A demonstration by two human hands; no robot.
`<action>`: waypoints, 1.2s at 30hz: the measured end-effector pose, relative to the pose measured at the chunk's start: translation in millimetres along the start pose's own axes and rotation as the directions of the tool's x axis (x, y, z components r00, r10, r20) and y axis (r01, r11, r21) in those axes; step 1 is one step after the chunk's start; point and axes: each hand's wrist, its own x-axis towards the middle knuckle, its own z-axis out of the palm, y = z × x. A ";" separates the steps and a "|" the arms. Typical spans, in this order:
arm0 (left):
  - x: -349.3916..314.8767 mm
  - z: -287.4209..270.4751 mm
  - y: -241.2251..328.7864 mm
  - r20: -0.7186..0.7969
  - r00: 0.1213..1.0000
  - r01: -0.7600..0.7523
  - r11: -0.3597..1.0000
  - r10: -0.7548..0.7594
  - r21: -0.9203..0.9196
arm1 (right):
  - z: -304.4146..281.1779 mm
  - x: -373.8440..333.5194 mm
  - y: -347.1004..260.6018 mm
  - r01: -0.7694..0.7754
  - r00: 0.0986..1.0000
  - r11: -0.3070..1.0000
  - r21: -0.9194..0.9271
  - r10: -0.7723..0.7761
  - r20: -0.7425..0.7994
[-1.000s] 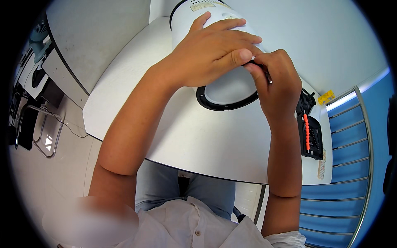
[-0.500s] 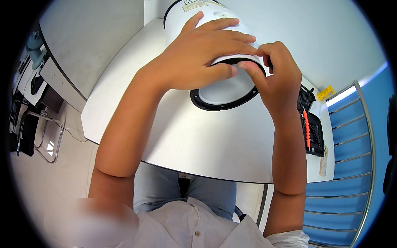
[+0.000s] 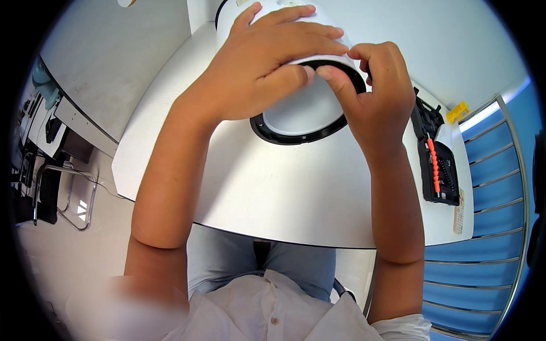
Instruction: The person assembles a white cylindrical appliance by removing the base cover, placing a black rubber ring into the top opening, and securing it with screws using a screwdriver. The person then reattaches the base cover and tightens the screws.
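A white cylinder-shaped housing point(image 3: 325, 24) lies on its side on the table, its near end toward me. Around that end runs a black ring point(image 3: 327, 136) with small holes, framing a smooth pale disc point(image 3: 301, 113). My left hand point(image 3: 259, 62) rests spread over the housing, fingers stretched along its side and thumb at the ring's upper edge. At the upper right of the ring, my right hand point(image 3: 382, 85) has curled fingers outside and its thumb on the inner edge, pinching the rim. What lies under the right fingertips is hidden.
On the table's point(image 3: 273, 199) right side lies an open black tool case point(image 3: 441, 170) with an orange flexible shaft point(image 3: 435, 165). Beside it are a yellow object point(image 3: 457, 112) and a ruler-like strip point(image 3: 458, 213). A metal railing point(image 3: 518, 170) stands right; a chair point(image 3: 62, 196) stands left.
The whole view has shifted slightly. Both hands and the ring appear a little higher and further left, and the disc shows somewhat larger. The hands keep their places on the housing.
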 end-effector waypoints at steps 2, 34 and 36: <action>-1.4 2.1 -5.3 -0.007 1.000 -0.016 1.000 0.016 0.011 | 0.2 -1.2 -0.1 0.009 1.000 1.000 0.006 -0.009 -0.012; -3.3 11.1 -16.7 -0.081 0.994 -0.070 0.991 0.079 0.111 | -178.0 -104.2 -56.9 -0.504 0.462 0.825 -0.257 0.508 0.727; -5.5 10.3 -14.8 -0.066 0.996 -0.045 0.994 0.052 0.102 | -161.9 -77.6 -63.3 -0.537 0.586 0.830 -0.149 0.494 0.642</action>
